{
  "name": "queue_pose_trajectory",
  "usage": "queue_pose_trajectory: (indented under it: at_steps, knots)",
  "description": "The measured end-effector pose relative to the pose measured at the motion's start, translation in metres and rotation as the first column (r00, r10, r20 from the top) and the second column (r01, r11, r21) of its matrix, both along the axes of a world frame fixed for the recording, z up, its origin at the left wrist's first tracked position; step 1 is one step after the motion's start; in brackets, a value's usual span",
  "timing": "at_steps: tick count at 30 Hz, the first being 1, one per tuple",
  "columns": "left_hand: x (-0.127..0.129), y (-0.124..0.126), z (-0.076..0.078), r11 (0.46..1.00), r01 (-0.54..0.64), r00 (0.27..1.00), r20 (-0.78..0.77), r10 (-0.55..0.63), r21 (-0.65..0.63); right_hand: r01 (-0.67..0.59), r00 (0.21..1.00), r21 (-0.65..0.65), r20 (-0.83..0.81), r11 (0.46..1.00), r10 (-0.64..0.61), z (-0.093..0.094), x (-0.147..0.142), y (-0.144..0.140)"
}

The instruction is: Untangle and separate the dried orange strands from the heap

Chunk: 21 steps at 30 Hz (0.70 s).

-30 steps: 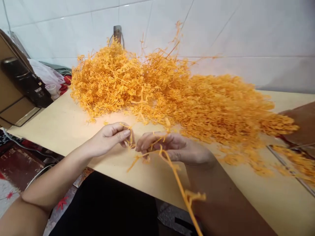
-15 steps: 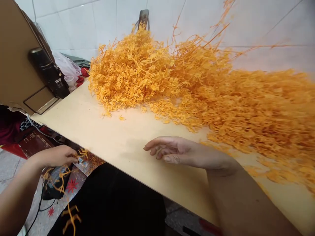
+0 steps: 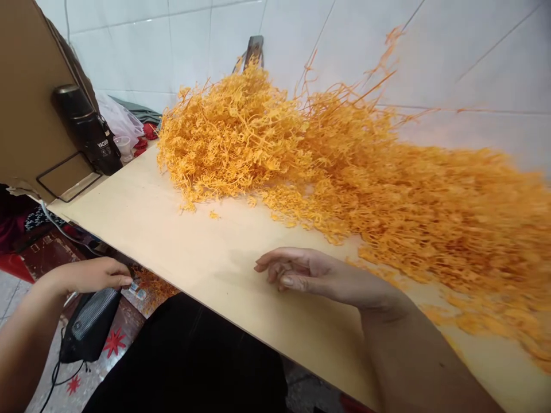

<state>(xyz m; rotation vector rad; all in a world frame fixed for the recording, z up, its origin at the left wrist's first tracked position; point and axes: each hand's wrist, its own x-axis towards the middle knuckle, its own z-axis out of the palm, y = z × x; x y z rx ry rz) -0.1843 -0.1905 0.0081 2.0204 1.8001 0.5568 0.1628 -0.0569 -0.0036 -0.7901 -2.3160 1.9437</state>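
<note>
My left hand [image 3: 97, 274] hangs past the table's front edge at lower left. Its thumb and forefinger are a little apart, with nothing seen between them; the other fingers are mostly hidden. Over the pale tabletop [image 3: 172, 241], my right hand [image 3: 303, 272] is loosely curled, its fingers apart from the thumb and holding nothing. Behind it lies a large heap of orange branching plastic sprigs [image 3: 241, 132], which runs along the wall to the right. A few small loose orange bits [image 3: 214, 214] lie in front of the heap.
A cardboard box [image 3: 26, 103] and a black vacuum flask [image 3: 88, 129] stand at the left end. Below the table are a black mesh-fronted device [image 3: 92, 315] with a cable, red star shapes [image 3: 114, 342] and orange scraps [image 3: 152, 287]. A tiled wall [image 3: 336, 46] closes the back.
The orange sprig that hung below my left hand is out of sight, and that hand's fingers are free. My right hand has closed slightly. The view has shifted a little.
</note>
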Motion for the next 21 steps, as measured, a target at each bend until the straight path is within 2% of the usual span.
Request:
queue_pose_trajectory:
  at_steps: [4, 8, 9, 12, 14, 15, 18, 20, 21]
  knots:
    - [0.039, 0.053, 0.032, 0.982, 0.026, 0.998, 0.044, -0.035, 0.188, 0.048, 0.999, -0.068, 0.008, 0.997, -0.048, 0.001, -0.002, -0.001]
    - [0.071, 0.101, 0.058, 0.932, 0.056, 0.995, 0.06, -0.083, 0.359, 0.109, 0.994, -0.105, 0.009, 0.988, -0.108, 0.0, -0.003, -0.001]
    - [0.08, 0.113, 0.063, 0.91, 0.058, 0.995, 0.054, -0.088, 0.41, 0.123, 0.992, -0.111, 0.005, 0.986, -0.123, 0.0, -0.003, -0.001]
    - [0.112, 0.149, 0.07, 0.786, 0.069, 0.997, -0.06, -0.041, 0.614, 0.155, 0.988, -0.134, -0.001, 0.979, -0.157, -0.002, -0.004, 0.0]
    - [0.13, 0.173, 0.07, 0.741, 0.123, 0.981, -0.194, 0.01, 0.66, 0.173, 0.985, -0.145, 0.005, 0.974, -0.174, -0.002, -0.005, 0.001]
    - [0.136, 0.183, 0.068, 0.745, 0.146, 0.964, -0.263, 0.041, 0.651, 0.182, 0.983, -0.147, 0.008, 0.972, -0.183, -0.002, -0.005, 0.0]
    - [0.134, 0.202, 0.062, 0.812, 0.174, 0.901, -0.423, 0.097, 0.557, 0.205, 0.979, -0.15, 0.007, 0.967, -0.206, -0.002, -0.007, -0.001]
    - [0.12, 0.2, 0.059, 0.83, 0.154, 0.898, -0.426, 0.109, 0.536, 0.206, 0.978, -0.153, 0.002, 0.967, -0.208, -0.002, -0.008, -0.001]
    - [0.112, 0.194, 0.058, 0.818, 0.138, 0.914, -0.389, 0.111, 0.558, 0.204, 0.978, -0.152, 0.002, 0.967, -0.206, -0.002, -0.009, -0.002]
